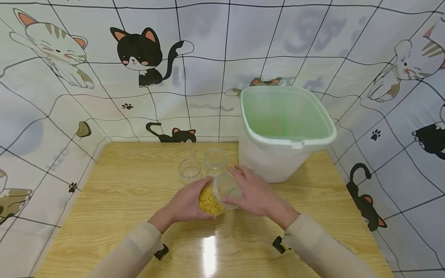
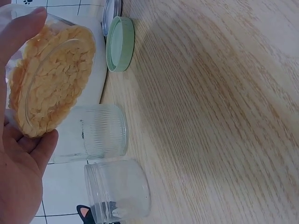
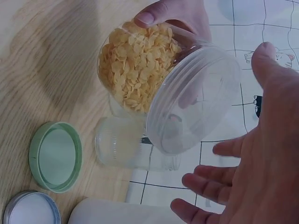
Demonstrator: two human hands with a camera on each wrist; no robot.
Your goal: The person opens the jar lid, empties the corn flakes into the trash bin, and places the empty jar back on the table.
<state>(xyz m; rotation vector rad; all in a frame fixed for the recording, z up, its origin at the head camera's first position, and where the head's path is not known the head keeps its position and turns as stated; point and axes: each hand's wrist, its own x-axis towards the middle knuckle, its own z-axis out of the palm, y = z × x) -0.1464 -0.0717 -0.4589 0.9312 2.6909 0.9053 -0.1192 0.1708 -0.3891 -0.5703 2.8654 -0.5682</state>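
Observation:
A clear jar of yellow flakes [image 3: 135, 70] is tilted over in my left hand [image 1: 189, 202], whose thumb and fingers grip its sides. In the left wrist view the flakes show through the round base of the jar [image 2: 56, 79]. A translucent screw lid [image 3: 196, 100] covers the jar's mouth, which points toward my right hand [image 1: 255, 193]. The right hand is around the lid in the head view. From the right wrist, its thumb and fingers look spread, with a gap between them and the lid.
Behind the hands stand a ribbed glass jar [image 2: 93, 133] and a smooth clear jar [image 2: 121, 191], both uncovered. A green-rimmed lid [image 3: 56, 156] and a silver-rimmed lid [image 3: 32, 210] lie near the large white bin [image 1: 267, 162] at the back right. Cat-patterned cloth surrounds the wooden table [image 1: 132, 181].

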